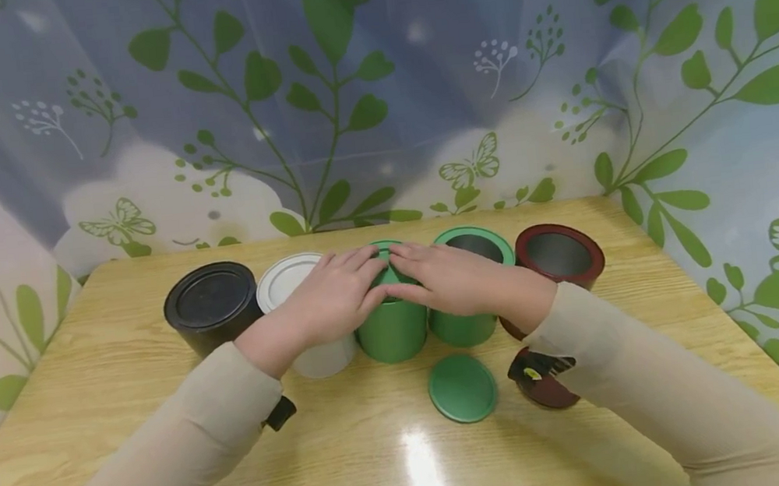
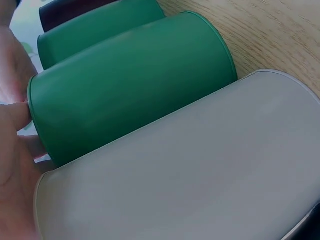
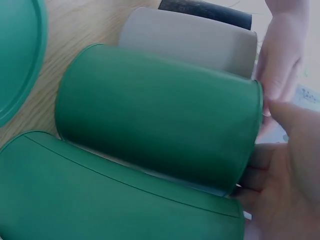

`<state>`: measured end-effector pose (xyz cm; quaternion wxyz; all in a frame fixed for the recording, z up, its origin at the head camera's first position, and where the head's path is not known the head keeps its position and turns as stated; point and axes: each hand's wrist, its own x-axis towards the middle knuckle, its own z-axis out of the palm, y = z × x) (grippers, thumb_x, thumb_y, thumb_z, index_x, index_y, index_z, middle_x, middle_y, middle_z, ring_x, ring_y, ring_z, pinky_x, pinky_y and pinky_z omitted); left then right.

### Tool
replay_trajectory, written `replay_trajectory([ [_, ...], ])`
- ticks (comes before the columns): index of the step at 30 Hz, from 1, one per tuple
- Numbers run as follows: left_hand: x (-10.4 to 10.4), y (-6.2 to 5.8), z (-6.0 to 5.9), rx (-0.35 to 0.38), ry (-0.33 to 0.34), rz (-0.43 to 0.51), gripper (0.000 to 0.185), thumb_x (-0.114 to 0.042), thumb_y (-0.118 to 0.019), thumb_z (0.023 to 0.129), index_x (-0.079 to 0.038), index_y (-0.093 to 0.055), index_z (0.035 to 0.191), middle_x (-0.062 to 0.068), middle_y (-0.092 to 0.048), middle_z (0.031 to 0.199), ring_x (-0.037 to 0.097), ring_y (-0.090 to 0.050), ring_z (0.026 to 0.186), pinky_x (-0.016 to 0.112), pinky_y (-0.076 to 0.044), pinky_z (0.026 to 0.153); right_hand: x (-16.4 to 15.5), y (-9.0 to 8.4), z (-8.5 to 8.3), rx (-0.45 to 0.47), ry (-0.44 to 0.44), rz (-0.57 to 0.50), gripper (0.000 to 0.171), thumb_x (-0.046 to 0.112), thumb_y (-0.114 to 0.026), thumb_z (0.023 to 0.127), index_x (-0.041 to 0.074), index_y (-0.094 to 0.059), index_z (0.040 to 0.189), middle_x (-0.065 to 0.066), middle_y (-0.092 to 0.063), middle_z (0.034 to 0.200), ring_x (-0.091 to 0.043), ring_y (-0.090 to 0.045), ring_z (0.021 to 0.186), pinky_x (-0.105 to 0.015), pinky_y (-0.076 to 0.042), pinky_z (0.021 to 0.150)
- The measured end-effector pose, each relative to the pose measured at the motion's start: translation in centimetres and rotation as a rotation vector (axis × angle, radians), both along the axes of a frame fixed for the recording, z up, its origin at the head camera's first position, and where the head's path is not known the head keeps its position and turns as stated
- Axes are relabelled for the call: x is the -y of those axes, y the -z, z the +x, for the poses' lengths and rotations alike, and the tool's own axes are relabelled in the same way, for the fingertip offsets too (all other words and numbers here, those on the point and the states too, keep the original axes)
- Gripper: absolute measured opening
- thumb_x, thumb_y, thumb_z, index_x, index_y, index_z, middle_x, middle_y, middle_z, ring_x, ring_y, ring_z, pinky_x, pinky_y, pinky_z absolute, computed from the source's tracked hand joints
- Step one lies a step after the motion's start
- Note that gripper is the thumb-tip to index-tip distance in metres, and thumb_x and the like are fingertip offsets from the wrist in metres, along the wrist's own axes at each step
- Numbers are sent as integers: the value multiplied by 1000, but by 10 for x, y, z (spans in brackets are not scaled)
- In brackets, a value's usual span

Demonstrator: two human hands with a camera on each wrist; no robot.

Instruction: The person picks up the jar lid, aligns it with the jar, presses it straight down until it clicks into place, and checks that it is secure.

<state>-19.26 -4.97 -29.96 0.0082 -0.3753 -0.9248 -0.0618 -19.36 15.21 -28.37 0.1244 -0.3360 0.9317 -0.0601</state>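
Note:
My left hand and right hand lie on the top of the middle green canister. Their fingers are fairly straight and their thumbs meet near its front rim. A strip of its green top shows between the hands; the rest is covered. In the left wrist view the green canister stands beside a white canister, with left fingertips at its rim. The right wrist view shows the right fingers against the upper rim of the same green canister.
A lidded black canister stands far left. Right of the middle are an uncovered green canister and an uncovered dark red canister. A green lid and a dark red lid lie in front on the wooden table.

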Motion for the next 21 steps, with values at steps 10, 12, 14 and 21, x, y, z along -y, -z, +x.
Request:
replay_trajectory([
  [10,2,2,1,100,-34,-33,56,-40,-31,102,-7,-27,147,16,-14,153,29,-16,139,56,-16,108,-4,3,-3,97,-29,-76,60,35,-34,102,5,-12,149,-10,-4,155,-22,-3,141,-39,-12,112],
  [12,2,1,1,113,-38,-40,57,-41,-31,102,-8,-24,148,15,-12,154,28,-14,140,56,-16,108,-4,2,-2,95,-28,-77,60,35,-34,102,5,-12,149,-11,-3,155,-22,-2,141,-39,-12,112],
  [14,1,0,1,125,-44,-45,58,-42,-30,101,-9,-23,148,14,-10,154,27,-12,140,55,-15,108,-4,0,-2,104,-18,-80,61,36,-35,101,6,-11,149,-11,-2,155,-20,-1,141,-39,-11,112],
  [21,-2,-8,0,185,-43,-59,58,-41,-33,101,-8,-22,148,13,-8,154,26,-10,141,55,-15,108,-1,-4,-4,134,-23,-60,60,31,-37,102,4,-12,148,-12,-1,155,-22,1,141,-41,-10,113],
])
